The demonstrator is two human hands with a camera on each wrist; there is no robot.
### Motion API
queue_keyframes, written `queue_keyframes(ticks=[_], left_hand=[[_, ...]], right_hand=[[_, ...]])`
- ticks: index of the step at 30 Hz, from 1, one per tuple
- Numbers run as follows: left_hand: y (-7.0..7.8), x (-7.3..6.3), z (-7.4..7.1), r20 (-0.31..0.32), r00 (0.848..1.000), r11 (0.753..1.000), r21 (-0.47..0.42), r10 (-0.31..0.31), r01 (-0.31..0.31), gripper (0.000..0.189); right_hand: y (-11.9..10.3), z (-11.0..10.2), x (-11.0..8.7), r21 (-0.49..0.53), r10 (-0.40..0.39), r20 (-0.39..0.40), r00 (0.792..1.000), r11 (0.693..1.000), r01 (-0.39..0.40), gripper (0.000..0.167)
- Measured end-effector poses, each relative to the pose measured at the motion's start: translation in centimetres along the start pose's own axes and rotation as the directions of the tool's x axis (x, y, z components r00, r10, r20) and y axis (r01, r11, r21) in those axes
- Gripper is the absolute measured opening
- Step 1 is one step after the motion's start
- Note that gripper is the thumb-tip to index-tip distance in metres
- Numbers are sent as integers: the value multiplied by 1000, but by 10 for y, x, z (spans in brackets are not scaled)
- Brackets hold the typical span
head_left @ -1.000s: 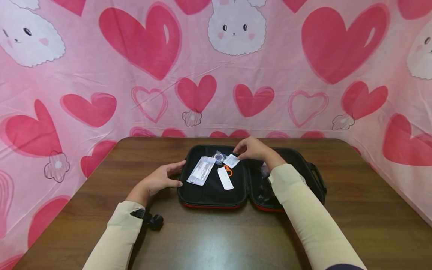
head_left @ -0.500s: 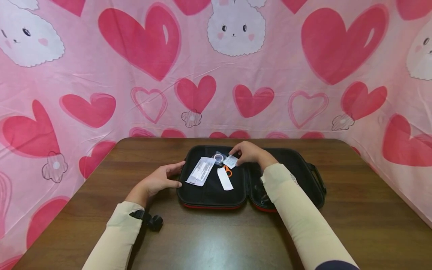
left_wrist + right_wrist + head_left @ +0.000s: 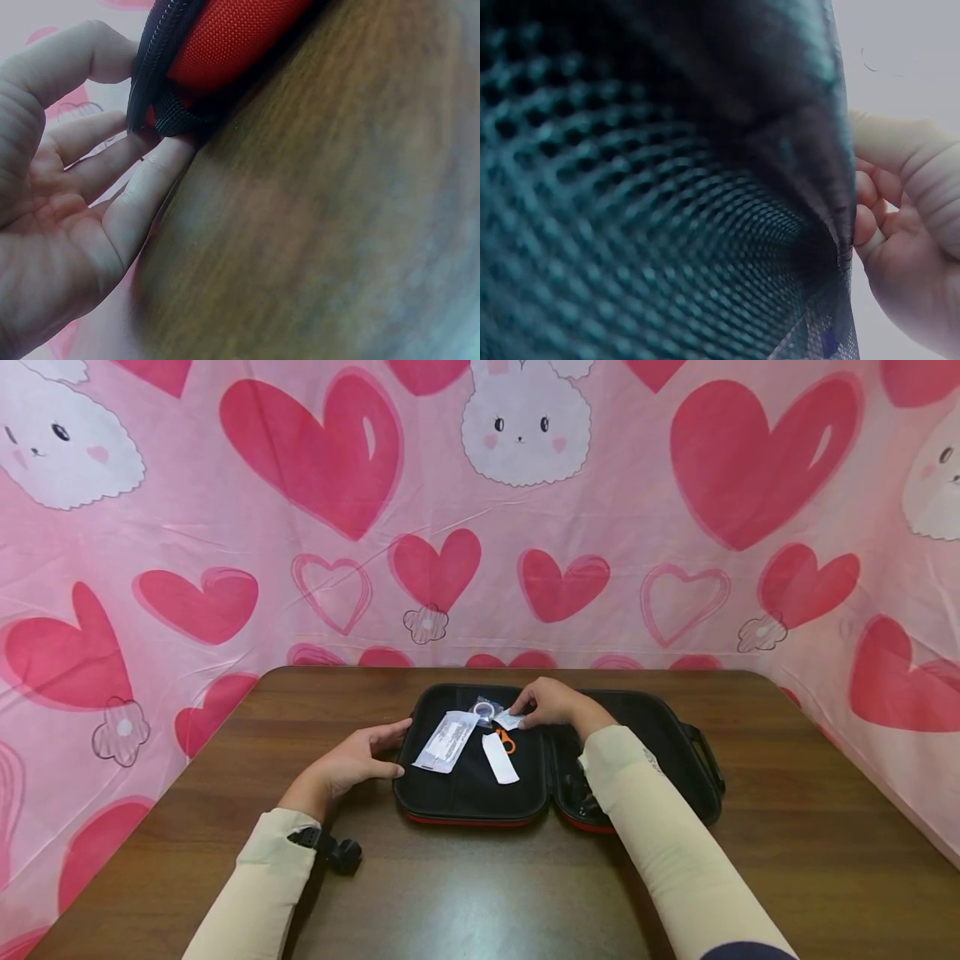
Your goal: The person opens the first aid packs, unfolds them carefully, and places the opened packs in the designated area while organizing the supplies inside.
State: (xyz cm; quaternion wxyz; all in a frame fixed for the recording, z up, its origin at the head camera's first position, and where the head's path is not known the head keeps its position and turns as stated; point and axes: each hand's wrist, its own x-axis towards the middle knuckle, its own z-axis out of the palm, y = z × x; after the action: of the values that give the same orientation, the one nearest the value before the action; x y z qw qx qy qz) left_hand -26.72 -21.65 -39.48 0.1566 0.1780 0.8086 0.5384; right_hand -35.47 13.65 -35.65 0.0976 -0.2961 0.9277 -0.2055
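Note:
A black-lined zip case (image 3: 480, 797) with a red outer shell lies unfolded on the wooden table. My right hand (image 3: 551, 702) pinches a small white square packet (image 3: 507, 720) over the case's left half. Beside it lie a ring-shaped roll (image 3: 483, 710) in clear plastic, orange-handled scissors (image 3: 506, 741) partly covered by a white strip (image 3: 500, 759), and a larger white printed packet (image 3: 447, 742). At the case's left rim, my left hand (image 3: 348, 766) touches the edge with spread fingers. Up close in the left wrist view, its fingertips meet the zipper (image 3: 161, 45) and a black webbing tab (image 3: 176, 116).
The case's right half (image 3: 660, 718) holds dark items behind mesh (image 3: 667, 247), partly hidden by my right sleeve (image 3: 660, 827). A carry handle (image 3: 705, 752) sticks out on its right side. Behind the table (image 3: 480, 893) hangs a pink heart-patterned cloth (image 3: 637, 635).
My right hand has moved slightly left and lower with the small white packet, bringing it closer to the plastic-wrapped roll. My left hand stays at the case's edge.

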Motion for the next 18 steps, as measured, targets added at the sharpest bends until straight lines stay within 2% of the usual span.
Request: queue_keyframes(ticks=[3, 7, 14, 18], left_hand=[[0, 0, 0, 1, 1000, 1000, 5, 1, -1, 83], [0, 0, 0, 3, 1000, 1000, 4, 4, -4, 83], [-2, 2, 0, 6, 1000, 1000, 0, 15, -15, 83], [-3, 2, 0, 7, 1000, 1000, 12, 21, -21, 82]], right_hand=[[0, 0, -1, -8, -29, -5, 1000, 1000, 29, 18], [1, 1, -1, -4, -24, -10, 1000, 1000, 24, 15], [-2, 3, 1, -36, 31, -1, 1000, 999, -31, 28], [-3, 4, 2, -66, -1, -1, 1000, 998, 1, 22]])
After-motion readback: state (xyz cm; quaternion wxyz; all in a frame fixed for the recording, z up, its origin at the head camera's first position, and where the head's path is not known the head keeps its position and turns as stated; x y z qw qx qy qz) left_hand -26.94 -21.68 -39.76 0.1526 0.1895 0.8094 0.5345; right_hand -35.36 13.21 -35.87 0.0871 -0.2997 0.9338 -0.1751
